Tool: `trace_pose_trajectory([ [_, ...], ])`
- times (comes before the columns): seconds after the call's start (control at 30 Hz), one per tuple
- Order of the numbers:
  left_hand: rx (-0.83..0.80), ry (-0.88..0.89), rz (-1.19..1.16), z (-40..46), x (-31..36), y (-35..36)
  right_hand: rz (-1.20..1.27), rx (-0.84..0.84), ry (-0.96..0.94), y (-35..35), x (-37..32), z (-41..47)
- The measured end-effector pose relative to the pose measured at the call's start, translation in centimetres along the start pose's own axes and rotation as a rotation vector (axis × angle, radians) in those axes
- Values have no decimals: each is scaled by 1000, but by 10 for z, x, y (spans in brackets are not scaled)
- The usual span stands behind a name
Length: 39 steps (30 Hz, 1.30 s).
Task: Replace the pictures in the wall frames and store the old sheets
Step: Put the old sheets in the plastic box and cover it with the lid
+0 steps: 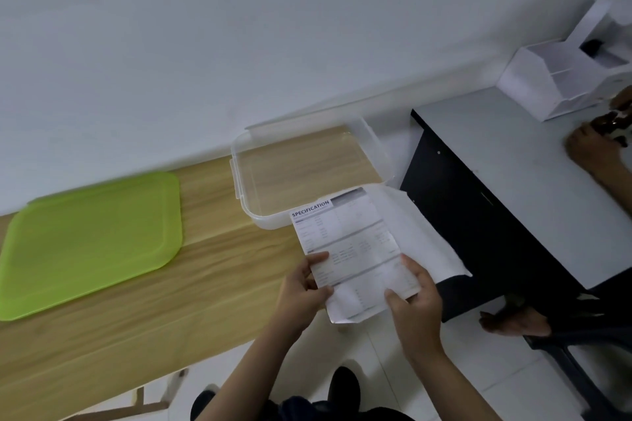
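— What have you got in your hands?

— 2 sheets, held together. My left hand (304, 287) pinches the left edge of the printed sheet (352, 249), thumb on top and fingers curled underneath. My right hand (415, 297) grips its lower right corner the same way, thumb pressed on the paper. The heading reads "SPECIFICATION"; the smaller print below is too blurred to read.

— And the second sheet?

— A plain white sheet (427, 243) sits behind the printed one and sticks out toward 3 o'clock. I cannot tell which hand actually bears it.

— Where is the paper relative to the box?

— The top edge of the printed sheet overlaps the near right corner of the clear plastic container (239, 178), which lies at 12 o'clock from my hands. It stands open on the wooden table (171, 311), and the wood grain shows through its bottom.

— The lid?

— A green lid (92, 243) lies flat on the same table at 9 o'clock, well apart from the container.

— What else is around?

— At 2 o'clock there is a dark desk with a pale grey top (506, 154). A white desk organizer (550, 82) stands at its far edge against the wall. Another person's hand (595, 150) rests on that desk at the right edge of view, and their bare foot (516, 321) is on the tiled floor under it.
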State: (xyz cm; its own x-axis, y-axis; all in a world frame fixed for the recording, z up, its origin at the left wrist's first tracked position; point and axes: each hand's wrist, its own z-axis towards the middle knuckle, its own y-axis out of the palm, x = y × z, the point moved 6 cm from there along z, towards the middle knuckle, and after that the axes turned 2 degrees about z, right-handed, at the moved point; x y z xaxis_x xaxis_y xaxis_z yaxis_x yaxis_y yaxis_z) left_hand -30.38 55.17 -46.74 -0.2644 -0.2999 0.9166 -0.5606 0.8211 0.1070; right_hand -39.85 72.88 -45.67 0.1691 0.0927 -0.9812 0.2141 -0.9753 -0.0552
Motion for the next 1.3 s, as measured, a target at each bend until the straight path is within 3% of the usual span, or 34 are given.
trace_pose_trajectory([
  [0.2, 82, 164, 58, 8, 66, -17, 123, -62, -163, 34, -60, 21],
  [0.37, 170, 206, 194, 38, 114, -57, 191, -142, -97, 96, -78, 57],
  [0.63, 255, 88, 483, 124, 126, -114, -248, -172, -52, 181, -62, 123],
  [0.87, 191, -15, 615, 190, 110, -118, -401, -137, 148, 204, -44, 169],
  [1.3, 205, -237, 600, 227, 90, -119, -559, -611, 563, 233, -24, 191],
])
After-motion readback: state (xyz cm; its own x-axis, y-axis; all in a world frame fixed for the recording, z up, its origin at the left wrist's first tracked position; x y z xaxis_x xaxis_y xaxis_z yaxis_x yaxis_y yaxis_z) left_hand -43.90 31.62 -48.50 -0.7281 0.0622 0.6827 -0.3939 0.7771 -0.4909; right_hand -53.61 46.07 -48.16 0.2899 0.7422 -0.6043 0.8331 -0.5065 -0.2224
